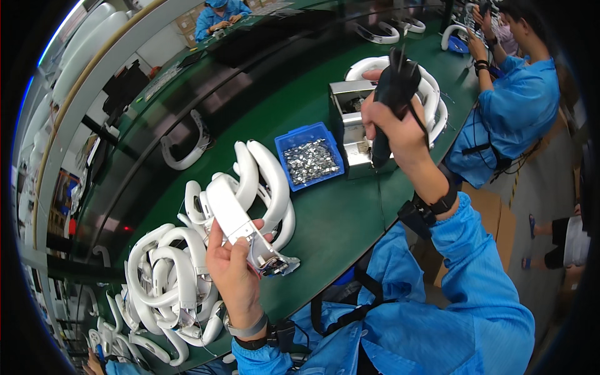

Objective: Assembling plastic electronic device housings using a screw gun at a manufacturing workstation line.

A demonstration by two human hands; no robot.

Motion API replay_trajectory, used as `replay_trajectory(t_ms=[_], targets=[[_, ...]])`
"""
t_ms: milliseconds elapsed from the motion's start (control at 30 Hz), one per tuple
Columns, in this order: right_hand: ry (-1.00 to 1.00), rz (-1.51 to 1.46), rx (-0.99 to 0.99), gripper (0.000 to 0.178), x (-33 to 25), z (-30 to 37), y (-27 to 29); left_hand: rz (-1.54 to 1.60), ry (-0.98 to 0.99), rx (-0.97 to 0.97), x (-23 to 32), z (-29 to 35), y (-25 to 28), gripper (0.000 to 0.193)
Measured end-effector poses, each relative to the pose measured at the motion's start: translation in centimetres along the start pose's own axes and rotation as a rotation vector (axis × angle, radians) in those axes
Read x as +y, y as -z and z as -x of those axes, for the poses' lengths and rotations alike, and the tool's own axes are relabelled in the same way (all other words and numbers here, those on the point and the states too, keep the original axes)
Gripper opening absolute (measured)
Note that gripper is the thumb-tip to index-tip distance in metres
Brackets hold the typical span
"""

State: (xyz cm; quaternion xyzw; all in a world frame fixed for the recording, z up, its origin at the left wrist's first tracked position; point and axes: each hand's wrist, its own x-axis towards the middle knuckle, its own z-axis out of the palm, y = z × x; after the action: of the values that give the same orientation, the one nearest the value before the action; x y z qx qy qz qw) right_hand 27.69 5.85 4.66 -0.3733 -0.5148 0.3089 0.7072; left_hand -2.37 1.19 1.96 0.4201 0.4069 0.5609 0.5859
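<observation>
My left hand [236, 265] is closed round a white curved neckband shell [226, 201]. Its near end is open, with wires and a small circuit part showing. A black electric screwdriver [395, 84] is gripped in my right hand [403, 128]. That hand is over a metal screw feeder box [357, 147], partly hiding it; whether the tool touches the box I cannot tell. Between my hands, a blue tray [282, 145] holds many small metal pieces [310, 161].
Piled white neckband shells [165, 281] lie at left on the green table [325, 234]. More white shells [431, 94] rest behind the feeder box. A lone shell [184, 159] sits farther back. One co-worker [519, 119] is at right, another [219, 19] across the table.
</observation>
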Motion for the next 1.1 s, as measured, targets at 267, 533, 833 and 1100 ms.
replay_trajectory(t_ms=[267,533,833,1100], targets=[[0.086,-0.287,-0.372,0.099,-6.9,-0.8,-8.6,0.068,0.002,-0.093,-0.5,-0.2,0.9,0.062],[0.054,-0.616,-0.509,0.045,-7.6,1.3,-18.0,0.084,0.019,-0.147,0.1,-0.2,1.0,0.062],[0.006,-0.611,-0.555,0.048,-6.6,1.7,-19.7,0.121,-0.027,-0.153,0.0,-0.1,1.6,0.063],[-0.164,-0.622,-0.570,0.046,-6.4,2.0,-20.2,0.129,-0.034,-0.130,-0.5,-0.2,1.5,0.062]])
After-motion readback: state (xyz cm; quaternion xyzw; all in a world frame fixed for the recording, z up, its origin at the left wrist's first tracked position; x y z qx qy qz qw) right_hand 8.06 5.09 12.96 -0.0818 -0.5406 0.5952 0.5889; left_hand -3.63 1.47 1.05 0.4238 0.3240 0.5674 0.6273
